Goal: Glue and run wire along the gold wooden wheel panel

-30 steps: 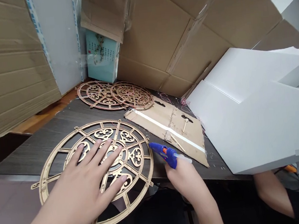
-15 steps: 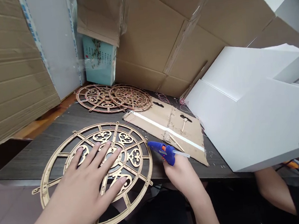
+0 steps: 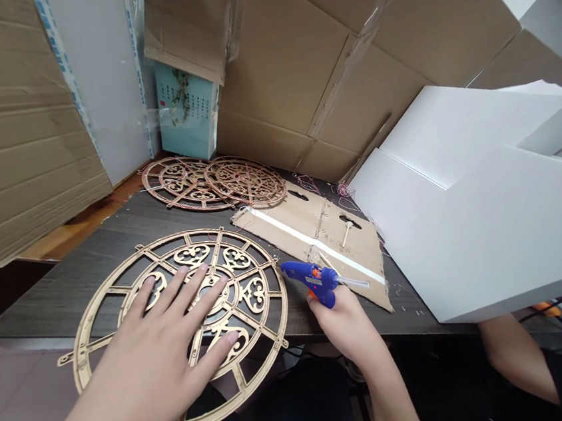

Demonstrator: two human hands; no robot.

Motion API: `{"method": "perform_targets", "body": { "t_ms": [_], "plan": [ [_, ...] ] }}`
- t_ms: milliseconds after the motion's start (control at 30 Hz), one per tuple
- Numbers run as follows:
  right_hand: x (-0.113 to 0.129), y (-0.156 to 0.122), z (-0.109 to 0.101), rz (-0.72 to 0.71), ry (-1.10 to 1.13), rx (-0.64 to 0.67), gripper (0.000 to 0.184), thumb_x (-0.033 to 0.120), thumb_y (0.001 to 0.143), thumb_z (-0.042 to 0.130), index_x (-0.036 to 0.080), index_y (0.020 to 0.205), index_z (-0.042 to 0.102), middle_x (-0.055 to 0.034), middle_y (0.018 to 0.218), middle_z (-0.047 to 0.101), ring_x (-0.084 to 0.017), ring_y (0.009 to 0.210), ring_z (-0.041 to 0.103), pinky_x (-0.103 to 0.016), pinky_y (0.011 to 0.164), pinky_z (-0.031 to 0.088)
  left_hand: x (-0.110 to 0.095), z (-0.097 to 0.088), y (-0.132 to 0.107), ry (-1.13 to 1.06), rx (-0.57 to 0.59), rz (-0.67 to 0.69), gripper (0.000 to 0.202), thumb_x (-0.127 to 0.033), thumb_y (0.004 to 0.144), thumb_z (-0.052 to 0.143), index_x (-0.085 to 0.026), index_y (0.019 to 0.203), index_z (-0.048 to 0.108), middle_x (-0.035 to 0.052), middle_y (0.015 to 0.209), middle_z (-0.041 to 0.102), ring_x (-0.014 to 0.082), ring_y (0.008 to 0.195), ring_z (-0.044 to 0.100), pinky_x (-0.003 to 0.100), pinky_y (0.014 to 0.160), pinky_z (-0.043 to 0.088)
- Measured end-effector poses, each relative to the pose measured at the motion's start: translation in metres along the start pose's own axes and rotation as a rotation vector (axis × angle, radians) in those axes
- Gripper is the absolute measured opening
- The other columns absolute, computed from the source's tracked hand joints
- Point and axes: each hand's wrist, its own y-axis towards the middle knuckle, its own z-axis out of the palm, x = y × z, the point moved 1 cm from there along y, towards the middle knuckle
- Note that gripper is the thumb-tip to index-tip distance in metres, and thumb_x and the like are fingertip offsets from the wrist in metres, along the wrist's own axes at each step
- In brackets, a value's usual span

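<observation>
A round openwork wooden frame (image 3: 278, 304) with heart-shaped scrollwork lies at the near edge of the dark table, its front part overhanging. My left hand (image 3: 173, 329) rests on it, fingers spread across the middle. In my right hand (image 3: 339, 311) is a blue glue gun (image 3: 311, 279), gripped by its handle. A clear glue stick (image 3: 356, 283) pokes out of its back end. The gun's nozzle points left, close to the right rim of the frame; whether it touches is too small to tell.
Two reddish-edged openwork discs (image 3: 245, 181) overlap at the back. A cardboard sheet (image 3: 307, 221) with a white strip and small wooden sticks lies right of them. White panels (image 3: 462, 218) stand at the right, with another person's arm (image 3: 517, 353) below. Behind is a teal box (image 3: 188, 113).
The glue gun and my right hand have shifted slightly to the right along the frame's rim. My left hand stays in place on the frame.
</observation>
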Motion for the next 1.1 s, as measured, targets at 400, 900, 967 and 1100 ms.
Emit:
{"method": "perform_targets", "body": {
  "t_ms": [400,900,967,1100],
  "plan": [
    [0.0009,0.0024,0.0040,-0.017,-0.035,0.009,0.017,0.030,0.089,0.050,0.018,0.080,0.058,-0.0022,0.079,0.065,-0.017,0.076,0.058,-0.026,0.071,0.041,0.0003,0.0016,-0.0020,0.018,0.020,-0.012,0.075,-0.073,0.096,0.043,-0.029,0.156,0.048,0.0068,0.161,0.040,0.0366,0.150,0.037,0.068,0.120,0.030],
    [0.0068,0.0068,0.0002,-0.025,-0.025,0.064,0.011,0.023,0.085,0.048,0.019,0.075,0.052,0.0026,0.070,0.057,-0.014,0.067,0.052,-0.023,0.062,0.035,0.0015,0.0054,-0.0044,-0.034,-0.005,-0.001,0.075,-0.070,0.096,0.047,-0.030,0.159,0.043,0.0091,0.161,0.044,0.0377,0.151,0.035,0.067,0.122,0.023],
    [0.0067,0.0073,0.0009,-0.022,-0.027,0.060,0.011,0.023,0.084,0.048,0.019,0.076,0.054,0.0018,0.070,0.059,-0.014,0.067,0.052,-0.024,0.062,0.036,0.0009,0.0030,-0.0026,-0.032,0.009,-0.001,0.075,-0.070,0.096,0.046,-0.029,0.158,0.045,0.0103,0.159,0.045,0.0388,0.150,0.037,0.069,0.120,0.026],
    [0.0036,0.0062,0.0014,-0.034,-0.037,0.050,0.013,0.022,0.083,0.048,0.019,0.085,0.061,-0.0013,0.083,0.068,-0.018,0.080,0.059,-0.027,0.076,0.044,-0.0006,0.0007,0.0002,-0.024,0.016,-0.005,0.074,-0.071,0.096,0.044,-0.027,0.155,0.050,0.0111,0.158,0.046,0.0398,0.148,0.040,0.070,0.118,0.029]
  ]
}}
